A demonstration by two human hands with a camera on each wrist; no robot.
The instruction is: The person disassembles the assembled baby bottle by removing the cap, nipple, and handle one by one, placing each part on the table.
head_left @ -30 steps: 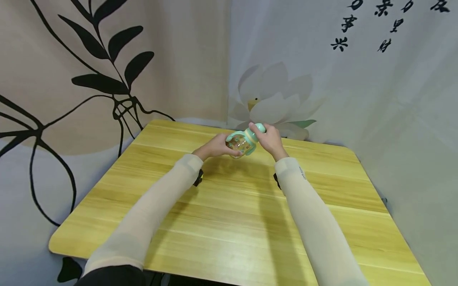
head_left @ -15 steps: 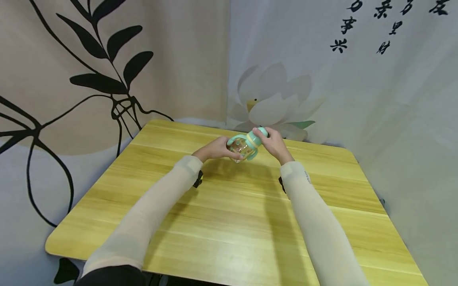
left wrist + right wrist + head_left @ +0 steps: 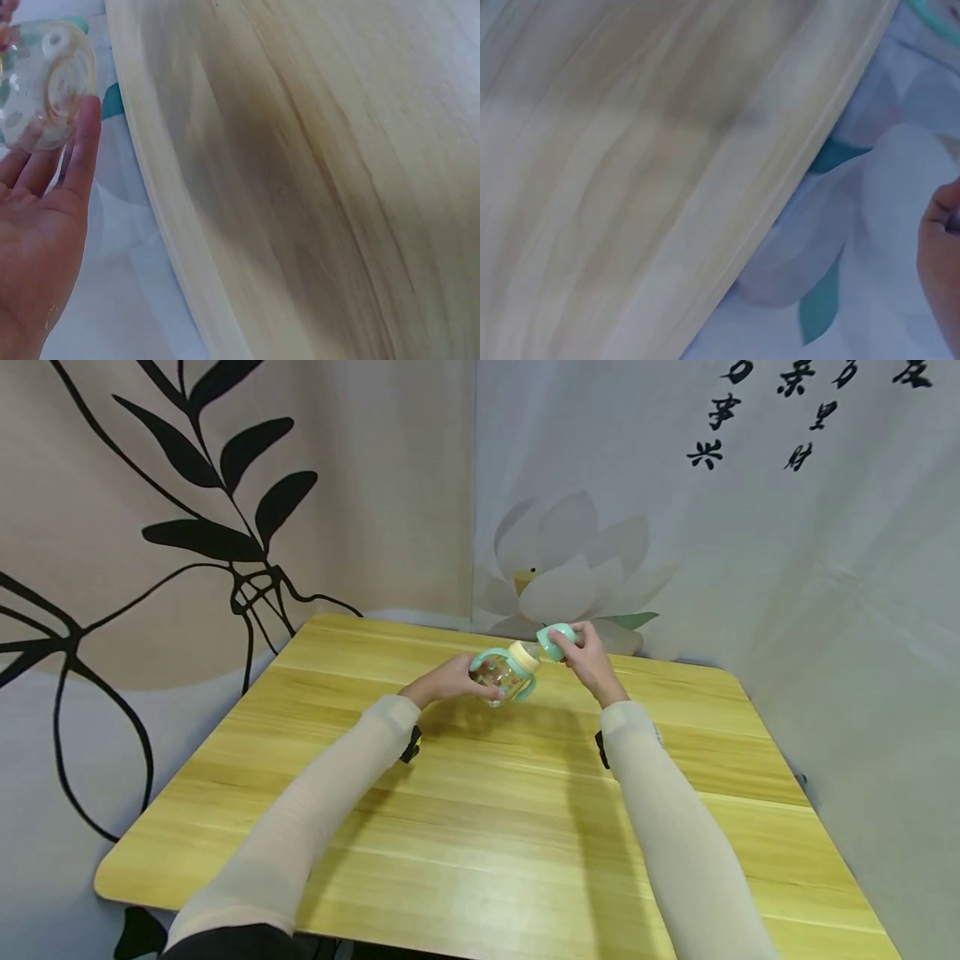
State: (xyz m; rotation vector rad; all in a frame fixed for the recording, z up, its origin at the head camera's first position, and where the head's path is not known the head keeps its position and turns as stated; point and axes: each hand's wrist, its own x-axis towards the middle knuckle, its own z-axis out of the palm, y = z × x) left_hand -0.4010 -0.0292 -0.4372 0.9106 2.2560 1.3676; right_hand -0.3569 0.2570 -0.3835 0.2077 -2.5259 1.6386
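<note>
A clear baby bottle (image 3: 507, 676) with mint-green side handles and a pale yellow collar tilts to the right above the table's far part. My left hand (image 3: 452, 680) grips its body from the left; in the left wrist view the fingers (image 3: 84, 142) lie against the transparent base. To the right of the collar, my right hand (image 3: 587, 658) holds a mint-green bottle cap (image 3: 557, 642), apart from the bottle. A translucent nipple (image 3: 532, 649) shows at the collar's top. Only an edge of the right hand (image 3: 941, 262) appears in the right wrist view, with the cap out of sight there.
The yellow wood-grain table (image 3: 480, 827) extends below both forearms, its far edge close behind the bottle. A printed curtain (image 3: 390, 485) with leaves, a lotus and black characters hangs behind it. Dark bands sit on both wrists.
The mint-green cap has come off the bottle and moved right with my right hand, baring the yellow collar and nipple. My left hand keeps its grip on the bottle, nearly in place.
</note>
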